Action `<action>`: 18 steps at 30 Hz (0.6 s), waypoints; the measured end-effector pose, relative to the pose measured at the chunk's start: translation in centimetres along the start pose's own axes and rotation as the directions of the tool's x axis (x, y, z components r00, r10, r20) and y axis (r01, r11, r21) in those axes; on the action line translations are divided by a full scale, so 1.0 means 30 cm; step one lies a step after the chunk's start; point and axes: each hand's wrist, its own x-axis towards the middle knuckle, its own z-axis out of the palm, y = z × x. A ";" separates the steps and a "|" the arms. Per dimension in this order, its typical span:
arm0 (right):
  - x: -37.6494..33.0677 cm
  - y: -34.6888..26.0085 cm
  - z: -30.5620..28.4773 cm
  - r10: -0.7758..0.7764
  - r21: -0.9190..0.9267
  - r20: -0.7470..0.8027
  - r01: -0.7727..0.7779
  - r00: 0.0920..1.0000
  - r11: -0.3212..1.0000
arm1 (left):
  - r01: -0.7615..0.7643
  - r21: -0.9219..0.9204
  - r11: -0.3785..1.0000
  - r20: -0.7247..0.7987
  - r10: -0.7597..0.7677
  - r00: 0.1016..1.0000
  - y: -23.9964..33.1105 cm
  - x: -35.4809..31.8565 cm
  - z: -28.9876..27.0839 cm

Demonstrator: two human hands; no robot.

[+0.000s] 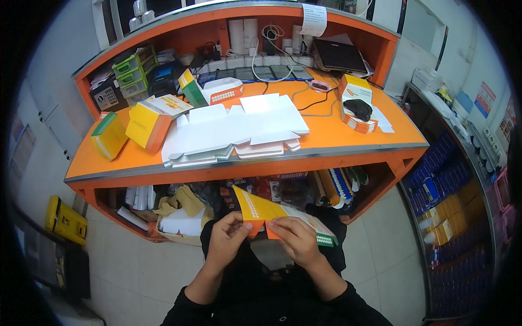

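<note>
Low in the centre of the frame, the left hand [227, 234] and right hand [294, 239] pinch a flat yellow-and-orange carton blank [272, 212] between thumbs and fingers. It fans up and rightward above the fingertips, below the orange counter [348, 130] stacked with white flattened cartons [234, 133].

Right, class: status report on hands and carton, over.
Left hand and right hand both gripping flat carton. Half folded. Nothing between hands and desk.
</note>
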 end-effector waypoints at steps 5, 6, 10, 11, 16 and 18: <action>0.033 -0.007 -0.033 0.097 -0.066 -0.123 -0.106 0.988 0.992 | -0.349 0.514 0.784 -0.066 0.442 0.895 0.008 -0.002 0.027; 0.036 -0.008 -0.032 0.188 0.015 -0.231 -0.189 0.955 0.982 | -0.414 0.618 0.668 -0.006 0.531 0.847 0.006 -0.002 0.042; 0.033 -0.040 0.011 0.212 0.252 -0.191 -0.161 0.958 0.954 | -0.462 0.675 0.575 0.026 0.608 0.793 -0.022 -0.001 0.112; 0.031 -0.041 0.016 0.231 0.253 -0.213 -0.175 0.949 0.952 | -0.459 0.644 0.612 0.002 0.599 0.801 -0.028 -0.004 0.124; 0.022 -0.031 0.013 0.313 0.273 -0.208 -0.252 0.927 0.928 | -0.434 0.560 0.706 0.038 0.502 0.864 -0.027 -0.009 0.115; 0.024 -0.028 0.011 0.327 0.302 -0.179 -0.264 0.928 0.916 | -0.392 0.531 0.751 0.044 0.438 0.898 -0.019 -0.017 0.107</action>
